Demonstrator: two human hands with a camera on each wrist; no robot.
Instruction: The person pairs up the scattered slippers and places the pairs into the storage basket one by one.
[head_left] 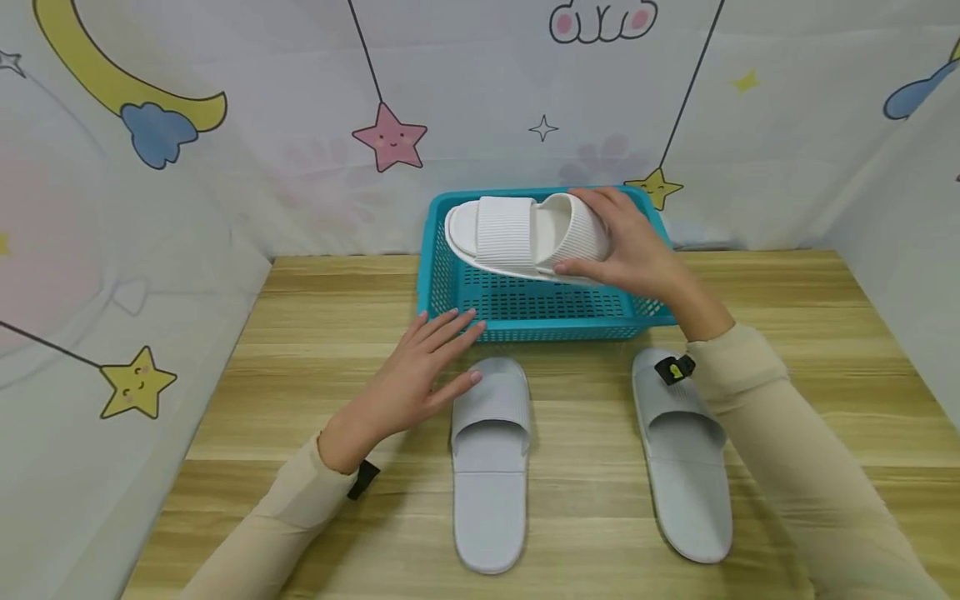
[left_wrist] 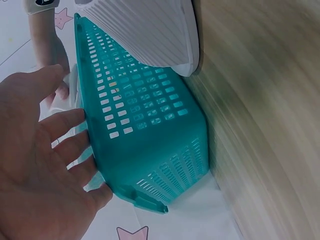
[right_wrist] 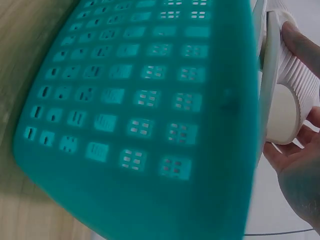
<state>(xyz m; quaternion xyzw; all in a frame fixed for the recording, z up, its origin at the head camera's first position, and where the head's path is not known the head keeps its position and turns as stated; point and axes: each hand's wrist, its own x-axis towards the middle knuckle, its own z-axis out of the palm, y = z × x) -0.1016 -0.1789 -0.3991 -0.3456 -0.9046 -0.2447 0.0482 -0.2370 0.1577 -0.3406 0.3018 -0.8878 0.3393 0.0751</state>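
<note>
My right hand [head_left: 639, 250] grips the right end of white slippers [head_left: 506, 233], which look like two fitted together with their straps at opposite ends. Thumb on the near side and fingers on the far side, it holds them level with the top of a turquoise plastic basket [head_left: 555, 327]. My left hand [head_left: 401, 383] has its fingers spread, the fingertips right at the basket's front left rim. Below that hand, a grey slipper [head_left: 490, 517] lies on the wooden table; a second grey slipper [head_left: 693, 508] lies beside my right sleeve. The left wrist view shows the left fingers along the rim [left_wrist: 92, 135].
The basket stands at the back of the wooden table [head_left: 315, 333], close to a white cloth backdrop [head_left: 480, 92] printed with stars and a moon. Cloth also hangs along both sides. A black strap piece [head_left: 675, 369] sits at my right cuff.
</note>
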